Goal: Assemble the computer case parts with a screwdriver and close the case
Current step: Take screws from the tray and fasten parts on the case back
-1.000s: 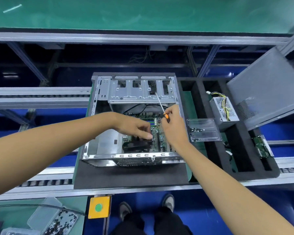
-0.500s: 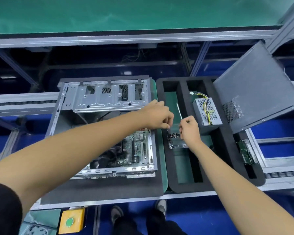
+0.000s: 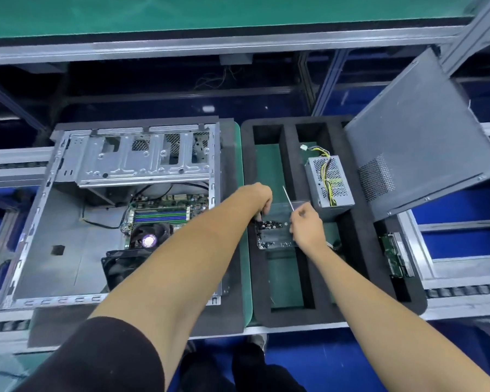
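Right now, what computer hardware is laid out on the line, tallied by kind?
Open computer case: 1
Side panel: 1
Power supply: 1
Green circuit board: 1
Clear screw box: 1
Screwdriver: 1
Total: 6

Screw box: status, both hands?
Left hand fingers down into screw box. Right hand grips screwdriver, beside box. Case open, nothing blocking.
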A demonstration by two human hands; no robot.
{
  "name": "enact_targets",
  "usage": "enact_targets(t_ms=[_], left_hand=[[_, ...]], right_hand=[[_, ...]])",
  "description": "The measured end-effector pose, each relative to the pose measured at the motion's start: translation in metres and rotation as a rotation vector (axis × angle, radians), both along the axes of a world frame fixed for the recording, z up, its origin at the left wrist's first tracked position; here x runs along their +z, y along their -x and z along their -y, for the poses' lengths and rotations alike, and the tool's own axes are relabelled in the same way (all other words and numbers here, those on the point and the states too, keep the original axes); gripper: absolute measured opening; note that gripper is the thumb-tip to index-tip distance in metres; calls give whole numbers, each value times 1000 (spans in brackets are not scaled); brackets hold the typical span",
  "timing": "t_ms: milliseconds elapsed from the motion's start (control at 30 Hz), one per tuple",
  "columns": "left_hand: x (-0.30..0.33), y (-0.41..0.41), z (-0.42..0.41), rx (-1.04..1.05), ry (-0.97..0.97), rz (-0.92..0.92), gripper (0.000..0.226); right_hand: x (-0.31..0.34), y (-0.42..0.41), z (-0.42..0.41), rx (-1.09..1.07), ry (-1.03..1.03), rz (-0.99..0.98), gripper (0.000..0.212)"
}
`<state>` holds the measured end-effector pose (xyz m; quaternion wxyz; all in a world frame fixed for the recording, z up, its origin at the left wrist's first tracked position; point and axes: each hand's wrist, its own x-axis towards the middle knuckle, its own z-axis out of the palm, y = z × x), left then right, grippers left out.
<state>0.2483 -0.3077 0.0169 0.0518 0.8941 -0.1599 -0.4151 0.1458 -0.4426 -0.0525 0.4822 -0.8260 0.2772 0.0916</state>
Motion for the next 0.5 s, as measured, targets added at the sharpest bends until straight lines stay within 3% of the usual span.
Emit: enact_targets(t_ms=[500], left_hand=[[-22, 16, 9, -143, 165, 55, 32]], right_hand=[[3, 0, -5, -29, 30, -3, 12]])
